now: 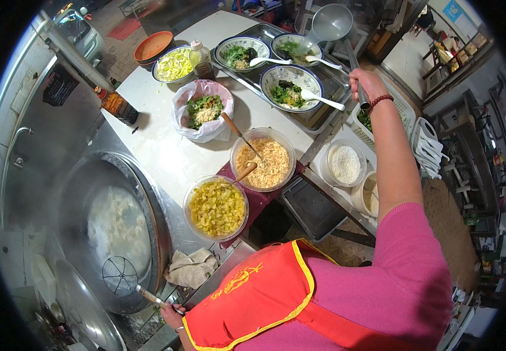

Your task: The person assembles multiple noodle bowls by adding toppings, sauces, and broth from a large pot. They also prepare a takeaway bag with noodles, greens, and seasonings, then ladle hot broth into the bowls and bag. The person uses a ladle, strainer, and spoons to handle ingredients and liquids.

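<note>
My left hand [174,316] is closed on the handle of a wire skimmer [120,275], whose round mesh head rests at the near side of a large steaming wok [158,234]. Pale dumpling-like pieces [118,225] lie in the wok's cloudy liquid. Stretched far forward, my right hand [367,88] grips the long handle of a metal ladle [332,22]. The ladle's cup hangs tilted above the far right patterned bowl [274,44], and a faint pale streak shows below its lip. Two more patterned bowls [264,88] with greens and white spoons share the metal tray [318,124].
Tubs of chopped yellow pickles [218,207] and shredded topping [264,162] stand nearest me. Beyond are a bag-lined bowl [191,131], a sauce bottle [116,105], a jar [201,61] and a bowl of yellow shreds [174,64]. A rag [191,268] lies beside the wok.
</note>
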The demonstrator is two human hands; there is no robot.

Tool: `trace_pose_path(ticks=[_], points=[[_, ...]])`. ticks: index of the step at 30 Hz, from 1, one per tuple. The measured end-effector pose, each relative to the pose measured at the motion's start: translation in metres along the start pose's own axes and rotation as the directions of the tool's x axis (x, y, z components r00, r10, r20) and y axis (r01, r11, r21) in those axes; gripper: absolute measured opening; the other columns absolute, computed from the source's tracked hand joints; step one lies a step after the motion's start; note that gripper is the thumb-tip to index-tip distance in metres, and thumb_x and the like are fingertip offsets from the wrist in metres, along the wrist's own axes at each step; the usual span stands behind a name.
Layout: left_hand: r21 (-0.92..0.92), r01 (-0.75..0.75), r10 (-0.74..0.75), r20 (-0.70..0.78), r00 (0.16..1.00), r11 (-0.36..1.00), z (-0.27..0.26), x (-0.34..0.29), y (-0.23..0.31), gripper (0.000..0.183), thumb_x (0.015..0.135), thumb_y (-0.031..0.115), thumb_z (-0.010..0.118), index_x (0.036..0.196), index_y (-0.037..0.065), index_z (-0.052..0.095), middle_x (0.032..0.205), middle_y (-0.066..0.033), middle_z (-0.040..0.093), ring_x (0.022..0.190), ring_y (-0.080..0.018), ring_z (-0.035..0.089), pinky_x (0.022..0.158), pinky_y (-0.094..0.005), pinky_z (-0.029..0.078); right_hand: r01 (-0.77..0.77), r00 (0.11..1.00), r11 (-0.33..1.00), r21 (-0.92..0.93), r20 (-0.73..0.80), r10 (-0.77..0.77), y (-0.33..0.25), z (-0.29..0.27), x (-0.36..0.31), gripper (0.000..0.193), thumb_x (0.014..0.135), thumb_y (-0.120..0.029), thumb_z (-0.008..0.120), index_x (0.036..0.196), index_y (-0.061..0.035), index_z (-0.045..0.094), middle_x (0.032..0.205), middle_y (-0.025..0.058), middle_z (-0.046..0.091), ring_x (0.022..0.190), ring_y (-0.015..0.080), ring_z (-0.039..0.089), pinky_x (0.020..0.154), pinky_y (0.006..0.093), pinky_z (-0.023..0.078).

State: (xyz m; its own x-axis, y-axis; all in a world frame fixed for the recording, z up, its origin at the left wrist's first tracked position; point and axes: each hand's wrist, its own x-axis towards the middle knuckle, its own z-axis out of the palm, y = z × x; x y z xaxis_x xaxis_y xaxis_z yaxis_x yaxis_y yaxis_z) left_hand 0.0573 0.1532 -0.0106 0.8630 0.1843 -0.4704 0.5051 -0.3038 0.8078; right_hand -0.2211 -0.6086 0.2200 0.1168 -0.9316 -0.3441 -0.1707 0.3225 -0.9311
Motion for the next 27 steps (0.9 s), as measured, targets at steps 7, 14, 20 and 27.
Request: trace_pose_path(ticks=[7,14,20,27], points=[[0.158,-0.036,0.041,-0.031,0.999,0.987,0.004,-0.005,0.006,0.020,0.093,0.026,0.051,0.088,0.008,0.044,0.059,-0.0063,0.050,0.037,-0.0176,0.046,0.032,-0.0310,0.037,0.011,1.000,1.000,0.000,-0.002,-0.011,-0.003,0.006,-0.002,0.014,0.084,-0.013,0.058,0.072,-0.0069,0.053,0.062,0.0011,0.054,0.047,0.0103,0.049,0.041,0.0265,0.041],[0.003,0.037,-0.037,0.003,0.999,0.999,0.004,-0.014,0.010,0.018,0.094,0.026,0.049,0.089,0.010,0.043,0.059,-0.0052,0.049,0.038,-0.0165,0.047,0.029,-0.0310,0.036,-0.154,0.960,0.949,0.276,0.268,0.078,-0.004,0.016,-0.013,0.018,0.088,-0.012,0.056,0.072,-0.0093,0.049,0.059,-0.0022,0.050,0.044,0.0047,0.044,0.037,0.0195,0.037],[-0.005,0.023,-0.023,0.032,0.999,1.000,0.006,-0.017,0.014,0.018,0.094,0.027,0.048,0.090,0.011,0.041,0.062,-0.0050,0.049,0.040,-0.0164,0.048,0.029,-0.0308,0.037,-0.176,0.928,0.948,0.264,0.367,0.070,0.000,0.046,-0.032,0.010,0.090,-0.010,0.056,0.089,-0.0009,0.052,0.067,-0.0008,0.051,0.045,0.0031,0.046,0.033,0.0186,0.037],[-0.072,0.059,-0.056,0.044,0.997,0.996,0.007,-0.020,0.019,0.018,0.094,0.026,0.048,0.092,0.010,0.042,0.063,-0.0056,0.050,0.040,-0.0169,0.049,0.029,-0.0310,0.039,0.060,0.959,0.980,-0.189,0.284,-0.004,0.003,0.085,-0.044,0.013,0.084,-0.014,0.057,0.074,-0.0081,0.052,0.064,-0.0019,0.053,0.048,0.0064,0.048,0.040,0.0253,0.040]])
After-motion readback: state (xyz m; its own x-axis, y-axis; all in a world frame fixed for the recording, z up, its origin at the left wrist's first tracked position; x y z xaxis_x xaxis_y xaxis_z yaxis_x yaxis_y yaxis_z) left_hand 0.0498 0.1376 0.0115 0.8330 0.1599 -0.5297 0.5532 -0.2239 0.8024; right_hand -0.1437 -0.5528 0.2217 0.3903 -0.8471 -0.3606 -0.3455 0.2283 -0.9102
